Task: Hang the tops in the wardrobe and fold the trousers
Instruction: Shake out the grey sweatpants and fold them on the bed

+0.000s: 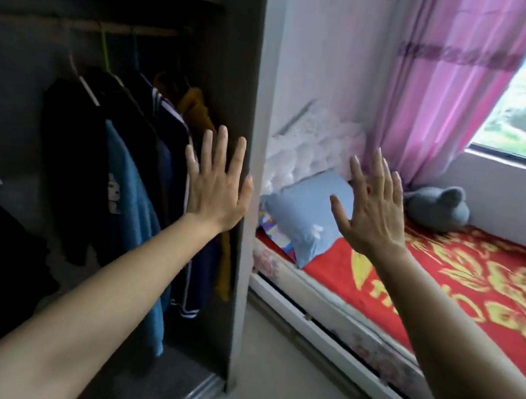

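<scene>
Two empty hands we raise, each grip spread: left hand (217,189) before the wardrobe (237,60) tops (133,201), right hand (373,211) at three o'clock over the bed (478,290).

Two hands are raised, left hand (217,189) and right hand (373,211), both empty. Beyond the fingertips, one pillow (303,215) and one plush toy (439,207) are seen.

Matt grey board on the open wardrobe (262,97); pale wooden hanging rail (76,23); soft cloth tops (128,187) on thin plastic hangers (105,48). Sheer pink cloth curtain (448,73), plush grey soft toy (439,207), woven red-and-yellow blanket (478,290) along the bed edge.
</scene>
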Available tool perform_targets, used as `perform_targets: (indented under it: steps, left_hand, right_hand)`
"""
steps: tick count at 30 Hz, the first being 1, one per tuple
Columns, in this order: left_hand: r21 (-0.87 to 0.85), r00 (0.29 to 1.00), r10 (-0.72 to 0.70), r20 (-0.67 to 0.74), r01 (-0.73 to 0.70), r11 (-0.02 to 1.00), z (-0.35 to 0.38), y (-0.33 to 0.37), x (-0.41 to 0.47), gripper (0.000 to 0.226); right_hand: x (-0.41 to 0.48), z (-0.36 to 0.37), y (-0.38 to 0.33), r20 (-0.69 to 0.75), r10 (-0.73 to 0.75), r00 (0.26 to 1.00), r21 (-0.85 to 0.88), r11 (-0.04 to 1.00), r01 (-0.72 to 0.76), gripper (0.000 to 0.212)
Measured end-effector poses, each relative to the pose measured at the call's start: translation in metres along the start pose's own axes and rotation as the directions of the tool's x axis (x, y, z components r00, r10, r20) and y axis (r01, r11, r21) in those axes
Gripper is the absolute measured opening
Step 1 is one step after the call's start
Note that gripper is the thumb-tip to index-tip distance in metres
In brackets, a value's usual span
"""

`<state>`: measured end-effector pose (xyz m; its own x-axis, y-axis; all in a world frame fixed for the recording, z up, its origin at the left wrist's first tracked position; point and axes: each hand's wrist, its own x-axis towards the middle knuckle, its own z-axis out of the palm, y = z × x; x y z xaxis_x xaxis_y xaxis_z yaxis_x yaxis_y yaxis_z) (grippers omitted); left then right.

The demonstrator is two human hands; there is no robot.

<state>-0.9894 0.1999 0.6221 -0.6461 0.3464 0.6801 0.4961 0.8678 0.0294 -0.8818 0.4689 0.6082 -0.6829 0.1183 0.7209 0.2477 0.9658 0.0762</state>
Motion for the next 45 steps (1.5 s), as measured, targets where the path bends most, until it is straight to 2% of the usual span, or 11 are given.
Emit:
perform_targets:
  steps: [8, 16, 23, 32, 39, 45]
  left_hand:
    - [-0.24, 0.958, 0.275, -0.086, -0.287, 0.927, 0.01, 0.25, 0.03, 0.066]
    - [-0.413, 0.876, 0.472, -0.099, -0.468, 0.781, 0.03, 0.538, 0.023, 0.068]
    - [-0.485, 0.805, 0.587, -0.086, -0.548, 0.682, 0.051, 0.692, 0.014, 0.068]
    - [-0.511, 0.735, 0.678, -0.017, -0.59, 0.626, 0.149, 0.833, 0.026, 0.069]
    - [-0.578, 0.691, 0.721, 0.051, -0.568, 0.585, 0.258, 0.96, 0.08, 0.067]
    - [-0.601, 0.612, 0.784, 0.107, -0.588, 0.541, 0.33, 1.066, 0.126, 0.067]
  right_hand:
    - [-0.098, -0.088, 0.219, -0.07, 0.292, 0.954, -0.185, 0.936, -0.3, 0.078]
    - [-0.219, -0.171, 0.439, -0.105, 0.515, 0.851, -0.337, 0.787, -0.517, 0.081]
    - [-0.291, -0.215, 0.563, -0.143, 0.647, 0.749, -0.399, 0.655, -0.642, 0.083]
    - [-0.332, -0.15, 0.679, -0.071, 0.756, 0.65, -0.42, 0.569, -0.708, 0.081]
    - [-0.306, -0.071, 0.816, 0.006, 0.811, 0.585, -0.47, 0.519, -0.714, 0.083]
    - [-0.285, -0.024, 0.927, 0.029, 0.855, 0.517, -0.486, 0.464, -0.741, 0.083]
